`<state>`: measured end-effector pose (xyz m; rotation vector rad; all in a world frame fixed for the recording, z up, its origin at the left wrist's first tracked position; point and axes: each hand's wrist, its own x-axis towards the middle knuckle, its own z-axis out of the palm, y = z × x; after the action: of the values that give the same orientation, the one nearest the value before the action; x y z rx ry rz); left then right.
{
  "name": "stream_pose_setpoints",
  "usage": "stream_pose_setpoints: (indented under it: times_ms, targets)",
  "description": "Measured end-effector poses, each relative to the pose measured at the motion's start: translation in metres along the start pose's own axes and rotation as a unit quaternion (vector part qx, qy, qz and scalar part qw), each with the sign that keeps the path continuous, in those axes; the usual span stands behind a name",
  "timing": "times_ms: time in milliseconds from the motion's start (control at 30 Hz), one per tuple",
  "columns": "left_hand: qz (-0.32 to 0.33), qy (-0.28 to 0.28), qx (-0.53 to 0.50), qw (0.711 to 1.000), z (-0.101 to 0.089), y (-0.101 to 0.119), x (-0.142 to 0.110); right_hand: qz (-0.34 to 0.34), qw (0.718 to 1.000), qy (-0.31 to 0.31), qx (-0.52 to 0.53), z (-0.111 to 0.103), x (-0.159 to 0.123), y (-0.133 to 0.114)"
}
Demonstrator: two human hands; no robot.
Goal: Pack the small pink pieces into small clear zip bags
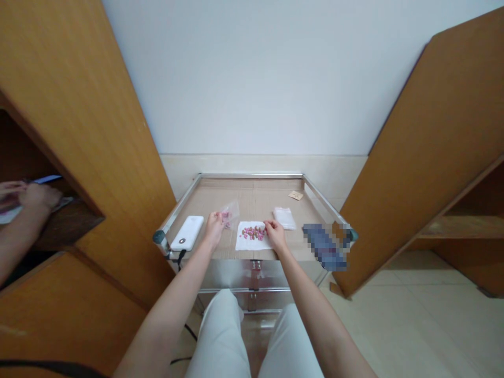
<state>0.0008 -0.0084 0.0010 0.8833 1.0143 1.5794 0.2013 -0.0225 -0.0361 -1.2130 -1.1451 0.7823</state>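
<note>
My left hand (213,230) is closed on a clear plastic bag (233,214) with a few pink pieces inside. To its right a white sheet (244,244) lies flat on the tabletop, bearing a heap of small pink and brownish pieces (254,232) that look like dried flower buds. At the right end of this heap my right hand (274,234) has its fingertips pinched together. Whatever is between them is too small to make out. Just beyond that hand lies a stack of clear plastic bags (284,218).
A white power bank (188,233) with a black cable lies at the tray table's (252,176) left. A small tan paper (295,195) is at the back right, a pixelated dark-blue item (325,247) at the right edge. Wooden cabinets flank the table; another person's hands (37,197) show far left.
</note>
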Motion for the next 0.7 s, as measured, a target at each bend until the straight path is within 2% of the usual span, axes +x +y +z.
stream_pose_setpoints:
  times_ms: [100,233,467,700]
  targets:
    - [-0.079,-0.04,-0.122,0.989,0.003,-0.001,-0.013,-0.002,1.0,0.0,-0.002,0.0,0.0,0.0]
    - [-0.146,-0.064,-0.176,0.971,-0.005,-0.008,-0.022,-0.008,1.0,-0.003,-0.009,0.0,-0.001,0.0]
    - [-0.174,-0.072,-0.188,0.964,-0.012,-0.011,-0.027,-0.015,1.0,0.01,-0.013,0.003,-0.004,-0.006]
    - [-0.174,-0.088,-0.192,0.962,-0.012,-0.009,-0.03,-0.085,0.995,-0.021,-0.036,0.013,-0.014,-0.03]
